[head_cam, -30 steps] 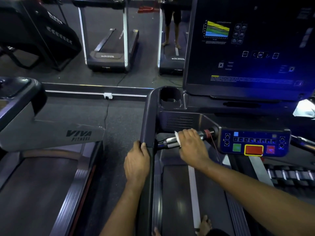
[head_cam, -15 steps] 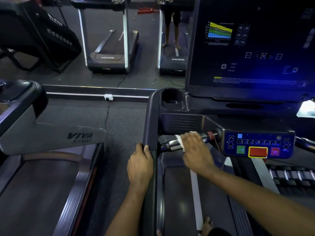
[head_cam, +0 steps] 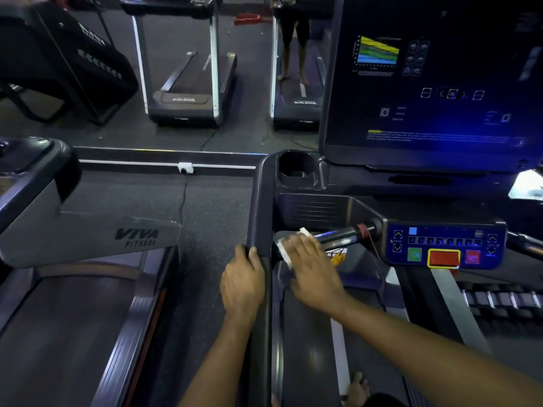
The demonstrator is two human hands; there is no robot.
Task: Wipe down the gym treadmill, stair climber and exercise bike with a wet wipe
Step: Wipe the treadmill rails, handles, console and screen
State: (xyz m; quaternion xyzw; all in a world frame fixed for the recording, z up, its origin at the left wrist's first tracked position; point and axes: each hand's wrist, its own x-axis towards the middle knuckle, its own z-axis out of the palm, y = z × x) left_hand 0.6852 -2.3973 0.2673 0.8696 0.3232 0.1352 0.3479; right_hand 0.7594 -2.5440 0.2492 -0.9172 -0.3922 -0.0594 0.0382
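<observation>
Wipe [head_cam: 283, 254]: pinned on handlebar [head_cam: 338, 235] under right hand [head_cam: 311, 267], fingers curled over it.
Left hand [head_cam: 242, 286]: clamped on side rail [head_cam: 259, 201].
Technique: wrap bar fully; twist while sliding.

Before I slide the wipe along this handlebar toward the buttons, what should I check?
1. Wipe in place: the right hand holds the wipe against the handlebar. Ok.
2. Steadying grip: the left hand grips the side rail. Ok.
3. Clear path: a red cord is wound round the bar's far end and could snag. Not ok.
4. Buttons: the control panel sits right past the bar, so stop short of it. Ok for now.
5. Belt stopped: cannot tell.
6. Wipe wet enough: cannot tell.
</observation>
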